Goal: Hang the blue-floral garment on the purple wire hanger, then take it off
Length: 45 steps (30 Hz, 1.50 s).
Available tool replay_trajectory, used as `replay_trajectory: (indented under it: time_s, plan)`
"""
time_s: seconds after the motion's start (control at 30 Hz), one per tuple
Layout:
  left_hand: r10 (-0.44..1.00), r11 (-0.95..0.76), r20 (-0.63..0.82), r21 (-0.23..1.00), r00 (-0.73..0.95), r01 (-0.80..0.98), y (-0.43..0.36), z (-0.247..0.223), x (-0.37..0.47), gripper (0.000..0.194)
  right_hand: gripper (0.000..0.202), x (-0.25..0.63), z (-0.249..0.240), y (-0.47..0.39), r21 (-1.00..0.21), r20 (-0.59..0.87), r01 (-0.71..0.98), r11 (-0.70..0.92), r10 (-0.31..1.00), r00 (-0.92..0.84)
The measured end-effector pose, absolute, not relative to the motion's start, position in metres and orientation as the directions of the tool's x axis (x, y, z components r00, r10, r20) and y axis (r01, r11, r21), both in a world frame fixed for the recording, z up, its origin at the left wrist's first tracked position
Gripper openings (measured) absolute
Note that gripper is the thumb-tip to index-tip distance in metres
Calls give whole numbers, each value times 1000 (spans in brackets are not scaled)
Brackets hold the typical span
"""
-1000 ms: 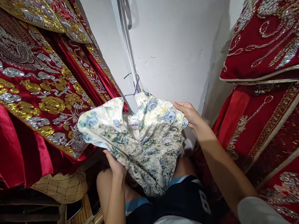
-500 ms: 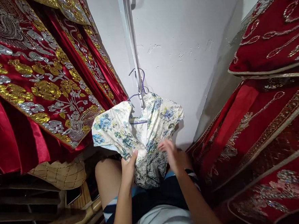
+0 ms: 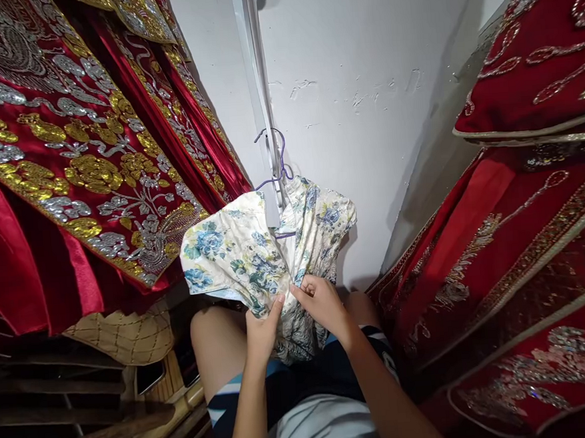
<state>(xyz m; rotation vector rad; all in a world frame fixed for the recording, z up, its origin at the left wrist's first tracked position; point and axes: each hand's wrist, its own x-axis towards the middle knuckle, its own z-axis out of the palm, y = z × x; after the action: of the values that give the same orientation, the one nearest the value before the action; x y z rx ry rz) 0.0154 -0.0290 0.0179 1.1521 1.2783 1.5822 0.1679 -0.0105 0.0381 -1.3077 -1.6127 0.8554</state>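
A white blouse [image 3: 254,248] with blue, green and yellow flowers hangs from a purple hanger [image 3: 282,158]. Its lower part is bunched up over my lap. My left hand [image 3: 264,324] pinches the fabric at the left front, thumb on top and the fingers hidden behind. Close beside it, my right hand [image 3: 323,305] grips the edge of the front opening between thumb and curled fingers. Above both hands the neckline gapes, and the hanger's lower bar shows inside it.
A metal pole [image 3: 256,68] stands before the white wall [image 3: 351,48]. Red garments with gold and silver sequins [image 3: 93,173] hang at left, and beaded red garments [image 3: 456,261] at right. At lower left is a wooden chair [image 3: 151,422] with a phone [image 3: 150,376] on it.
My right hand, loose and off the cloth before, has moved left and taken hold of the blouse's front edge. My left hand keeps its pinch, slightly further right.
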Motion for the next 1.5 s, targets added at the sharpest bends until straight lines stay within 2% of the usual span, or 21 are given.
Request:
replay_trajectory:
  time_s: [0.2, 0.3, 0.37, 0.43, 0.5, 0.53, 0.6, 0.7, 0.8, 0.87, 1.03, 1.17, 1.23, 1.3, 1.4, 1.5]
  plan:
    - [960, -169, 165, 986, -228, -1, -35, 26, 19, 37, 32, 170, 43, -12, -928, 210, 281, 247, 965, -155]
    - [938, -183, 194, 981, -288, 64, -32, 19, 15, 38, 32, 173, 43, -11, -969, 180, 128, 210, 960, -215]
    - [840, -237, 300, 953, -453, 191, -31, 14, 12, 45, 29, 175, 43, -11, -993, 115, -21, 113, 968, -224]
    - [632, -313, 482, 875, -607, 370, -31, 9, 13, 60, 28, 177, 42, -11, -989, 51, -148, 19, 976, -212]
    - [440, -389, 661, 750, -608, 535, -35, 7, 18, 70, 29, 178, 41, -12, -970, 16, -240, -34, 979, -205]
    - [405, -425, 727, 687, -555, 589, -37, 6, 23, 66, 29, 178, 42, -13, -961, 7, -272, -54, 976, -218]
    - [485, -508, 791, 602, -372, 616, -40, 5, 34, 47, 29, 177, 43, -14, -952, -1, -294, -85, 962, -273]
    - [701, -543, 694, 671, -167, 505, -39, 5, 47, 18, 27, 176, 47, -16, -971, 20, -233, -61, 943, -333]
    - [803, -485, 581, 767, -134, 420, -32, 9, 51, 12, 27, 176, 54, -16, -989, 57, -150, 6, 940, -336]
    - [829, -472, 554, 765, -73, 438, -28, 14, 50, 13, 27, 179, 61, -10, -989, 76, -146, 31, 947, -311]
    - [832, -484, 551, 660, 69, 575, -25, 17, 45, 16, 22, 187, 106, 26, -956, 92, -290, 30, 975, -203]
    - [837, -490, 533, 631, 122, 602, -22, 4, 31, 18, 17, 181, 158, 55, -886, 222, -436, 157, 970, -103]
    - [848, -482, 514, 641, 132, 598, -18, 0, 21, 19, 16, 175, 174, 61, -871, 249, -444, 209, 968, -33]
    - [853, -490, 496, 654, 162, 577, -13, 6, 13, 20, 19, 169, 180, 59, -886, 284, -391, 248, 958, -36]
    - [797, -576, 583, 652, 158, 493, -1, 45, 7, 18, 22, 167, 176, 49, -907, 333, -309, 287, 937, -107]
    - [652, -690, 758, 601, -13, 403, 14, 109, 11, 18, 23, 171, 171, 43, -898, 368, -303, 318, 921, -125]
